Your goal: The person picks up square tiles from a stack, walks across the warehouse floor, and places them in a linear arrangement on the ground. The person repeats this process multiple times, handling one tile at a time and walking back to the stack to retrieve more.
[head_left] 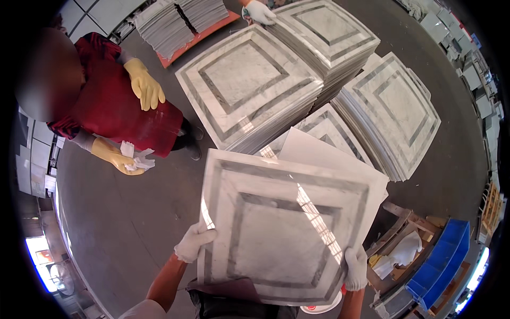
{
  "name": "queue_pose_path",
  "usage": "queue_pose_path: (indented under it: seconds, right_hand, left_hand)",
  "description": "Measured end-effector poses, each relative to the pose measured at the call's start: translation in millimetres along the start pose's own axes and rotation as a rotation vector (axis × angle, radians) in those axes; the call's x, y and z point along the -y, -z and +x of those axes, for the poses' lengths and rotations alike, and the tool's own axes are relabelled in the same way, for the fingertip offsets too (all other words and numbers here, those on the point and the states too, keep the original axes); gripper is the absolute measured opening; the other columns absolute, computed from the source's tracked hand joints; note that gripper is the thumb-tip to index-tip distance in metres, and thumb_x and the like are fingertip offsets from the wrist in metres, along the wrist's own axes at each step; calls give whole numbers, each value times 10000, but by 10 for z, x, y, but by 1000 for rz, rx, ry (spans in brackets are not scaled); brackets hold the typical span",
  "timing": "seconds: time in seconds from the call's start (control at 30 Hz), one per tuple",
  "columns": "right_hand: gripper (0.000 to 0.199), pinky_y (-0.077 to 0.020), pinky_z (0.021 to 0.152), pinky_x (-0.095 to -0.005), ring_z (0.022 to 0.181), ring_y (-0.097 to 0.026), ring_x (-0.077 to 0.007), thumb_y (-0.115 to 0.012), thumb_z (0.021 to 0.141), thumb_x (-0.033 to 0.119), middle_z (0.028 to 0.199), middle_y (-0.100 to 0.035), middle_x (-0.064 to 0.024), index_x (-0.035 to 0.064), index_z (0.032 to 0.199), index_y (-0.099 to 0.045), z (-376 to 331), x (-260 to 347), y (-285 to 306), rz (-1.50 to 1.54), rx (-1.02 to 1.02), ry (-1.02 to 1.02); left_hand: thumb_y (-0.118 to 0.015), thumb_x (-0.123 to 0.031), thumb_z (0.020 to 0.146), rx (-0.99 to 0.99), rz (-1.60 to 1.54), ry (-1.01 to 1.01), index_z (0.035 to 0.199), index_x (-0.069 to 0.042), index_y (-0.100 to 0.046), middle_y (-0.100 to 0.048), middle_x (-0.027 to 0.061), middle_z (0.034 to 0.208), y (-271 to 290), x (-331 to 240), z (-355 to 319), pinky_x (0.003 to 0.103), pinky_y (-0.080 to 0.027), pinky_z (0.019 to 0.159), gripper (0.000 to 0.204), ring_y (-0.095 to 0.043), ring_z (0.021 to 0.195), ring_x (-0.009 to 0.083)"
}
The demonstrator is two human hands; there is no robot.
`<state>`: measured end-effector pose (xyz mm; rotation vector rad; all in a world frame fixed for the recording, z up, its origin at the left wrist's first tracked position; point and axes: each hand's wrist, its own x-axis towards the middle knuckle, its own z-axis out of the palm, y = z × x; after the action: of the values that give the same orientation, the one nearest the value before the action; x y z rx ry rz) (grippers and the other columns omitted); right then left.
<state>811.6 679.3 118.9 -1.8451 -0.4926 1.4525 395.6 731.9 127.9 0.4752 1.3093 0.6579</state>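
A large glossy tile (281, 234) with a marble look and grey square bands spans the space in front of my body. My left hand (195, 242), in a white glove, grips its left edge with the thumb on the face. On the right edge, my white-gloved right hand (355, 268) holds the same tile; its fingers behind are hidden. Just beyond the tile's far edge lies a plain white sheet (324, 151), partly covered by it. Under that sheet shows a lower stack of patterned tiles (340, 127).
Tall tile stacks (244, 74) stand ahead, with another stack (393, 111) at right. A co-worker in a red apron (125, 111) and yellow gloves stands left, holding crumpled white material (137, 158). Another person's gloved hand (259, 11) rests on the far stack. A blue bin (441, 266) sits lower right.
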Motion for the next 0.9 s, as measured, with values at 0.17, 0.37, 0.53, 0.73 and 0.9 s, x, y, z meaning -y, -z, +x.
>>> queue_pose_path:
  seconds: [0.17, 0.37, 0.53, 0.73, 0.9]
  right_hand:
    - [249, -452, 694, -240, 767, -553, -87, -588, 923, 227, 907, -609, 2, 16, 1055, -583, -640, -153, 497, 187, -177, 148]
    - [421, -514, 892, -362, 1043, -603, -197, -621, 923, 311, 1177, -606, -82, 24, 1211, -515, -1467, -248, 1003, 501, -190, 230]
    - [579, -429, 981, -408, 1151, -510, -245, -702, 851, 274, 1273, -534, -99, 14, 1310, -464, -2171, -480, 1327, 571, -297, 157]
    - [671, -393, 1037, -424, 1225, -468, -257, -673, 881, 312, 1355, -482, -74, 80, 1428, -360, -2770, -1031, 1572, 661, -386, 225]
    - [678, -341, 1081, -459, 1291, -409, -286, -651, 883, 354, 1424, -434, -89, 94, 1437, -361, -3128, -1477, 1433, 801, -436, 233]
  left_hand:
    - [-604, -120, 899, 279, 114, 104, 1339, 9, -481, -576, 38, 1240, -545, -324, 57, 276, -404, 965, 475, -523, 1110, 107]
    - [-623, -200, 889, 610, 421, 31, 1448, 15, -317, -437, 113, 1415, -1314, -648, -183, 319, -299, 1081, 673, -399, 1280, 194]
    - [-658, -220, 858, 808, 577, -63, 1453, 12, -308, -419, 137, 1435, -1798, -621, -485, 319, -289, 1088, 728, -373, 1310, 200]
    - [-655, -179, 844, 1016, 606, -98, 1481, 8, -234, -312, 138, 1509, -2427, -585, -792, 312, -267, 1107, 786, -290, 1376, 196]
    - [-653, -174, 838, 1160, 637, -216, 1471, 9, -258, -350, 138, 1486, -2601, -561, -1105, 305, -281, 1097, 768, -322, 1348, 175]
